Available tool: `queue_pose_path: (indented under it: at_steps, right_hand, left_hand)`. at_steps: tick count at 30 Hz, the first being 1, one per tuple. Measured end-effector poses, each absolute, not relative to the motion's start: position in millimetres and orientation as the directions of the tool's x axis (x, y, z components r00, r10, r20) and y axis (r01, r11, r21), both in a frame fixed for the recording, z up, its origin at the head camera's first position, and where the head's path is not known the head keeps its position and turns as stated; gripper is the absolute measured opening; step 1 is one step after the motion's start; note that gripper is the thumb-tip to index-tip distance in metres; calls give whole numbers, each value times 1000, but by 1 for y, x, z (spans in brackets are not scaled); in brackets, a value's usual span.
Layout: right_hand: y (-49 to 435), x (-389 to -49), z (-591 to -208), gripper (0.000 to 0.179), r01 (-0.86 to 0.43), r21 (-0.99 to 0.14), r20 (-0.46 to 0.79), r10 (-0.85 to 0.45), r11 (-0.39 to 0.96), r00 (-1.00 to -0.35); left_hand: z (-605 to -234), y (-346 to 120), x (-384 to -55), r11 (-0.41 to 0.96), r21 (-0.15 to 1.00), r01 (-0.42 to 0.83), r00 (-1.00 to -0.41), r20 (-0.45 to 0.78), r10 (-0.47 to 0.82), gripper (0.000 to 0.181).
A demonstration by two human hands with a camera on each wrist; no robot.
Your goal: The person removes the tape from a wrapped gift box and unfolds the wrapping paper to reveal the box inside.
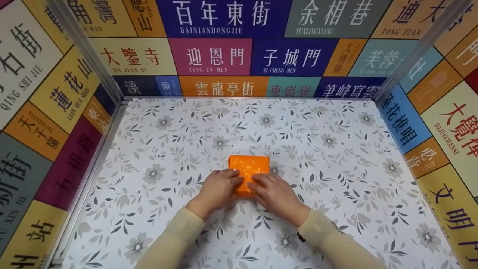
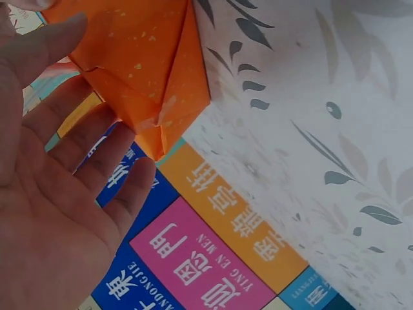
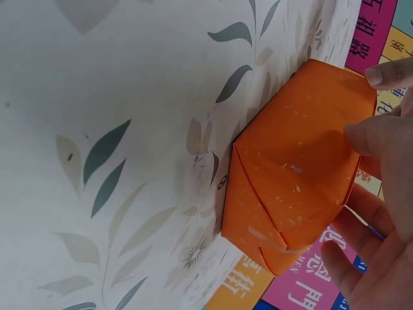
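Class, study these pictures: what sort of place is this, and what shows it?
Probably a purpose-built work booth. Colourful panels of Chinese lettering line the back and both sides, greyish frame posts run up the far corners, and a floral-patterned work surface fills the space between.

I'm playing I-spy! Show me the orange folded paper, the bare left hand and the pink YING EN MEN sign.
Orange folded paper [image 3: 300, 158], right wrist view, broad face.
Bare left hand [image 1: 216, 188], head view, its back.
Pink YING EN MEN sign [image 1: 211, 57], head view, middle.
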State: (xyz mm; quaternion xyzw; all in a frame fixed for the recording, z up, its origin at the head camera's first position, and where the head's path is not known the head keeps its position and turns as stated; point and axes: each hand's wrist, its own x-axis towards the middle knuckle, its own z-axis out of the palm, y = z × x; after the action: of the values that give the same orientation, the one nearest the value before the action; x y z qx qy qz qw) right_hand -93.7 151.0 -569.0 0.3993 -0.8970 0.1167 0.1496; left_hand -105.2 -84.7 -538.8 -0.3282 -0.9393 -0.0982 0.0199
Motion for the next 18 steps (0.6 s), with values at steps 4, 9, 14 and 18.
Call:
queue_pose_path:
  at_steps: [4,9,14,18]
  right_hand:
    - [151,-94,-570,37,-757,-100,377,-680,645,-629]
    - [154,-95,-568,38,-761,-116,380,-679,638,-628]
    - [154,-94,-566,37,-760,-133,339,-691,637,-639]
    - [153,-93,-565,37,-755,-137,321,-692,642,-647]
  left_hand:
    - [-535,-82,-105,778,143,611,-791,101,603,41]
    - [-533,-80,-106,776,143,615,-788,89,609,44]
    - [-534,-82,-106,782,165,601,-797,60,601,46]
    - [-534,-82,-106,786,165,596,-800,44,598,45]
